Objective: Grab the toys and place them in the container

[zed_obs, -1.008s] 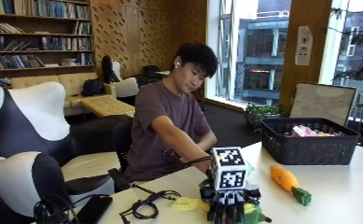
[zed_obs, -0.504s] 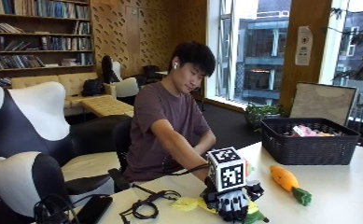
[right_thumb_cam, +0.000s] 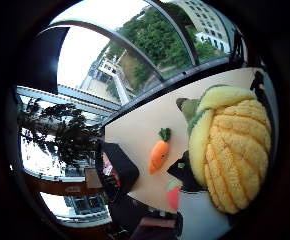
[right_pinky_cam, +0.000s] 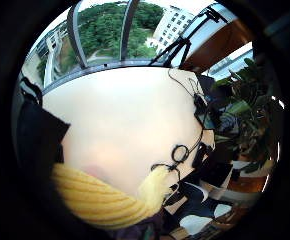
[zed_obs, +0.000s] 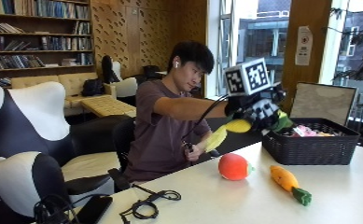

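Note:
In the outside view my gloved right hand (zed_obs: 260, 111) is raised above the table and grips a yellow plush toy (zed_obs: 226, 131) with green leaves, which hangs below the fingers. The hand is just left of the black basket (zed_obs: 308, 150) and higher than its rim. In the thumb side palm view the yellow ribbed toy (right_thumb_cam: 230, 155) is close against the palm, and its yellow edge (right_pinky_cam: 100, 197) shows in the little finger side view. A red round toy (zed_obs: 233, 166) and an orange carrot toy (zed_obs: 286, 181) lie on the white table (zed_obs: 231, 203).
The basket holds several colourful toys and stands at the table's far right by the window. A phone and black cables (zed_obs: 147, 205) lie near the table's left front edge. The person's bare hand is low behind the table edge.
The hand has lifted from the table with the yellow toy and moved up and right toward the basket. The red toy behind it now shows.

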A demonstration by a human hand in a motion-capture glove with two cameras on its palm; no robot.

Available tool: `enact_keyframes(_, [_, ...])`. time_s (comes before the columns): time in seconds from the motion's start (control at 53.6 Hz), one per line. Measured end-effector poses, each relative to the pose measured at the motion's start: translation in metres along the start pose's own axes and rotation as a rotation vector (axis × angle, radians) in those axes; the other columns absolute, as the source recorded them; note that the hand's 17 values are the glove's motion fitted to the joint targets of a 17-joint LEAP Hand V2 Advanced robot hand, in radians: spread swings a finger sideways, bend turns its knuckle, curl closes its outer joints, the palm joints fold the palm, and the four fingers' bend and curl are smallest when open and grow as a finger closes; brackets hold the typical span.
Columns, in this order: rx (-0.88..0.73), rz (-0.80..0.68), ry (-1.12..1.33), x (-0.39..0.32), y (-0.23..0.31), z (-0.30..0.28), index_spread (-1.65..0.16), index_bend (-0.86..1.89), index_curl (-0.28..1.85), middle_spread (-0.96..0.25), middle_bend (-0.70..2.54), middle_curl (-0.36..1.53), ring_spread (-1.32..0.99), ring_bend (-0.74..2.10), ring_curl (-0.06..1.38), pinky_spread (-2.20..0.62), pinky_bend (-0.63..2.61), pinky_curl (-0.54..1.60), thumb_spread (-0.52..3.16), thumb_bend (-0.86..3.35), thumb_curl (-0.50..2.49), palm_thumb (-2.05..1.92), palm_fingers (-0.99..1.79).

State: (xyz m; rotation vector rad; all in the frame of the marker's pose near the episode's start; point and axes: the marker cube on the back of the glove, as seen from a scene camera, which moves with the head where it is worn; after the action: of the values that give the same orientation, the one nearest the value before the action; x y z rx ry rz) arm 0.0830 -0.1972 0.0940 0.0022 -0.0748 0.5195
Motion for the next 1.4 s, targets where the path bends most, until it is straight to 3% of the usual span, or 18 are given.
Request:
enact_keyframes(0.205, [0.063, -0.267, -0.057, -0.135, 0.034, -0.070, -0.27, 0.90, 0.67, -0.25, 1.11, 0.86, -0.35, 1.44, 0.61, -0.40, 1.07, 0.49, 0.58, 0.05, 0.80, 0.60, 1.10])
enact_keyframes(0.261, [0.069, -0.352, -0.059, -0.180, 0.054, -0.073, -0.27, 0.90, 0.69, -0.25, 1.11, 0.87, -0.35, 1.44, 0.62, -0.40, 1.07, 0.50, 0.55, 0.04, 0.82, 0.61, 1.09])
enact_keyframes(0.336, [0.067, -0.574, -0.040, -0.257, 0.094, -0.068, -0.27, 0.90, 0.72, -0.24, 1.12, 0.87, -0.35, 1.45, 0.63, -0.40, 1.08, 0.50, 0.53, 0.03, 0.84, 0.61, 1.08])
enact_keyframes(0.429, [0.061, -0.664, 0.029, -0.321, 0.129, -0.044, -0.27, 0.89, 0.76, -0.24, 1.13, 0.88, -0.35, 1.45, 0.63, -0.40, 1.08, 0.51, 0.51, 0.03, 0.87, 0.62, 1.07])
enact_keyframes(0.541, [0.019, -0.651, 0.021, -0.386, 0.169, -0.013, -0.27, 0.88, 0.80, -0.23, 1.14, 0.88, -0.35, 1.45, 0.64, -0.40, 1.08, 0.52, 0.49, 0.01, 0.90, 0.62, 1.07])
enact_keyframes(0.709, [0.056, -0.628, 0.314, -0.426, 0.199, 0.046, -0.27, 0.84, 0.85, -0.23, 1.14, 0.88, -0.35, 1.45, 0.65, -0.40, 1.08, 0.52, 0.48, -0.01, 0.95, 0.61, 1.07])
enact_keyframes(0.803, [-0.140, -0.636, 0.276, -0.455, 0.227, 0.073, -0.28, 0.73, 0.87, -0.24, 1.09, 0.87, -0.34, 1.45, 0.64, -0.40, 1.12, 0.53, 0.52, -0.04, 0.94, 0.55, 1.00])
enact_keyframes(0.877, [-0.312, -0.563, 0.340, -0.461, 0.235, 0.087, -0.27, 0.48, 0.86, -0.25, 1.00, 0.85, -0.33, 1.48, 0.65, -0.40, 1.19, 0.54, 0.64, -0.05, 0.91, 0.47, 0.78])
enact_keyframes(0.933, [-0.444, -0.623, 0.322, -0.458, 0.239, 0.087, -0.23, 0.21, 0.82, -0.25, 0.83, 0.80, -0.32, 1.44, 0.65, -0.38, 1.29, 0.58, 0.84, -0.11, 0.81, 0.25, 0.31])
enact_keyframes(0.989, [-0.453, -0.611, 0.289, -0.458, 0.237, 0.083, -0.19, 0.02, 0.71, -0.18, 0.54, 0.71, -0.26, 1.26, 0.61, -0.26, 1.35, 0.59, 0.93, -0.14, 0.72, 0.06, -0.36])
enact_keyframes(1.12, [-0.369, -0.595, 0.299, -0.419, 0.203, 0.053, -0.15, 0.01, 0.47, -0.07, 0.36, 0.59, -0.18, 1.02, 0.47, -0.11, 1.27, 0.49, 1.05, -0.07, 0.59, -0.06, -0.30])
enact_keyframes(1.195, [-0.331, -0.489, 0.316, -0.398, 0.185, 0.038, -0.15, 0.03, 0.41, -0.05, 0.33, 0.57, -0.15, 0.96, 0.44, -0.06, 1.21, 0.46, 1.10, -0.07, 0.53, -0.07, -0.27])
enact_keyframes(1.325, [-0.344, -0.653, 0.180, -0.338, 0.167, -0.002, -0.14, 0.04, 0.33, -0.02, 0.31, 0.54, -0.11, 0.88, 0.41, -0.01, 1.12, 0.42, 1.14, -0.06, 0.45, -0.07, -0.24])
enact_keyframes(1.4, [-0.307, -0.597, 0.259, -0.291, 0.147, -0.016, -0.14, 0.05, 0.30, -0.02, 0.28, 0.53, -0.09, 0.82, 0.39, 0.01, 1.08, 0.40, 1.15, -0.06, 0.42, -0.07, -0.24])
